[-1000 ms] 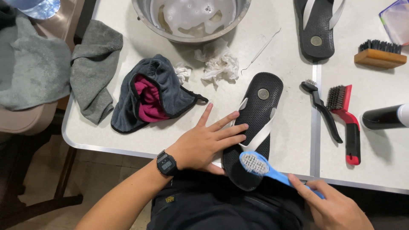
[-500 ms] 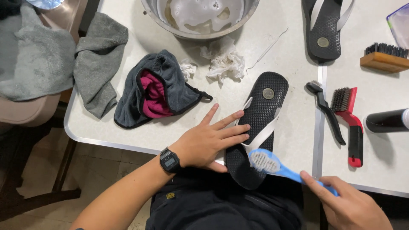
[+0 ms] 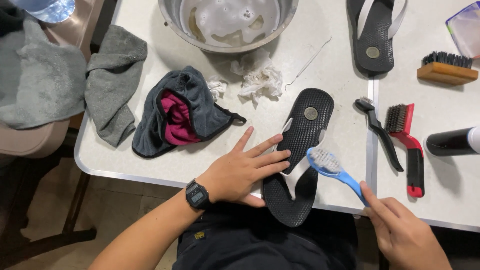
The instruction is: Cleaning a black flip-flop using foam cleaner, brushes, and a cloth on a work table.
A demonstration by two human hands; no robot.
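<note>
Right hand (image 3: 405, 230): at the table's near edge, fingers closed round the handle of a blue plastic toothbrush (image 3: 334, 170), bristles at the white strap of a black rubber flip-flop (image 3: 299, 155). Left hand (image 3: 242, 170): open and flat, fingers spread, pressing that flip-flop's edge. Beyond: grey and magenta cloth (image 3: 177, 112), crumpled tissue (image 3: 259, 77), steel bowl of soapy water (image 3: 227, 25), second black flip-flop (image 3: 374, 32).

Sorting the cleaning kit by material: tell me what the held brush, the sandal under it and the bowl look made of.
Blue brush, in the right hand: smooth plastic handle, pale, probably synthetic bristles. Black sandal, steadied by the left hand: matte, dimpled rubber or foam, with white straps. Bowl: shiny grey metal, likely steel, judging by its reflective rim.
</note>
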